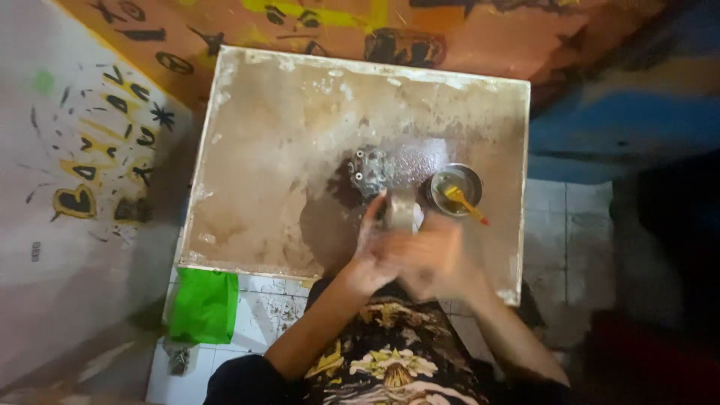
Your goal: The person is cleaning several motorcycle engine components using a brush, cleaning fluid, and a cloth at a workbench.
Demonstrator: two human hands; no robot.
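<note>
right hand [435, 259]: motion-blurred, grip unclear | pale lump [403, 210]: partly hidden, kind unclear

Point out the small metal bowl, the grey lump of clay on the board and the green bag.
small metal bowl [470, 182]: head view, right rim.
grey lump of clay [369, 169]: head view, its top.
green bag [205, 304]: head view, its middle.
</note>
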